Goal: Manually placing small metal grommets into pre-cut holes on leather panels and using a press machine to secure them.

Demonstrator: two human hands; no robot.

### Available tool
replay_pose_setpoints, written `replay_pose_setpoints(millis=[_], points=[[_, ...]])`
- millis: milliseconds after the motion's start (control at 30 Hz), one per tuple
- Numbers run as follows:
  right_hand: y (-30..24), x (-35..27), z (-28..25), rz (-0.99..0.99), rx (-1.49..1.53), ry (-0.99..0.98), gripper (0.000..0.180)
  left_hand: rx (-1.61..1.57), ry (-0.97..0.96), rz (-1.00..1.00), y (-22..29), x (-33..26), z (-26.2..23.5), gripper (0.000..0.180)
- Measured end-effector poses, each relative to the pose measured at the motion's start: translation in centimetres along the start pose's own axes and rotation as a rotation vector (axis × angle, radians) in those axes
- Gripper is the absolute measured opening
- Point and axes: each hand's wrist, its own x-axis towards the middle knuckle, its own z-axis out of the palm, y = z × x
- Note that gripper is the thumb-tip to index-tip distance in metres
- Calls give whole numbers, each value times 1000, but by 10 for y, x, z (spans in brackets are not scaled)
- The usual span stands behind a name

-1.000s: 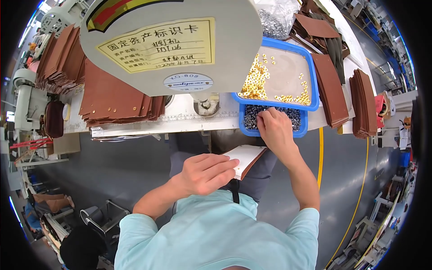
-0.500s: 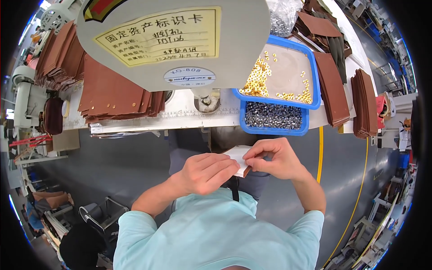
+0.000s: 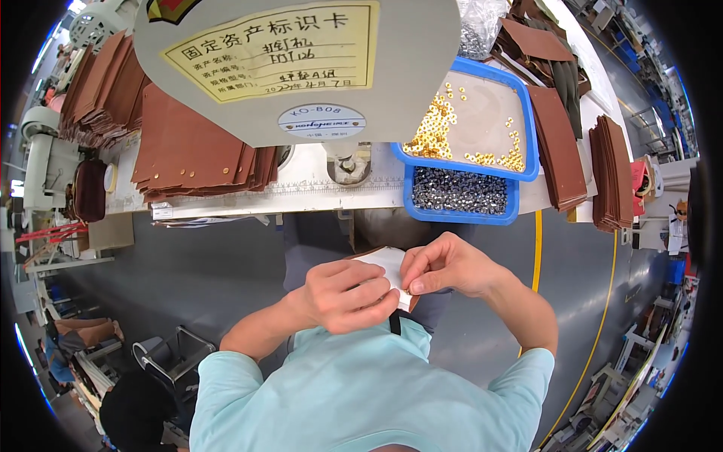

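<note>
Over my lap I hold a brown leather-like piece (image 3: 390, 261) whose white face is turned up, with brown showing along its edges. My left hand (image 3: 348, 295) is closed on its left side, fingers curled over the white face. At its near right corner my right hand (image 3: 454, 267) pinches with thumb and index finger. A tiny gold-coloured fitting (image 3: 407, 291), perhaps an eyelet, shows at those fingertips. The fingers partly cover the piece, so whether the fitting sits in it I cannot tell.
A grey machine head (image 3: 301, 68) overhangs the white table (image 3: 316, 184). Blue trays hold gold ring-shaped fittings (image 3: 431, 128) and dark metal fittings (image 3: 459, 193). Stacks of brown panels (image 3: 188, 143) lie left, more brown strips (image 3: 556, 147) right. A metal-framed chair (image 3: 177, 354) stands behind left.
My right hand has shifted slightly left and nearer me, its fingertips now at the piece's near corner, where a gold glint shows. My left fingers have spread slightly. The view has tilted a little.
</note>
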Motion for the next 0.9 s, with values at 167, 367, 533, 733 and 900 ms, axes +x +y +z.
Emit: replay_pose_setpoints(millis=[167, 367, 533, 733, 900], points=[[2, 2, -2, 44, -12, -17, 10, 3, 31, 16, 1, 1, 2, 22], [3, -4, 14, -89, -116, 57, 9, -16, -22, -16, 0, -3, -2, 20], [10, -13, 33, -497, -814, 310, 10, -19, -34, -61, 0, -4, 1, 19], [14, -15, 26, -693, -1077, 330, 13, -108, -22, -171, 2, -6, 6, 21], [13, -14, 26, -741, -1050, 262, 23, -167, 18, -219, 3, -8, 12, 23]])
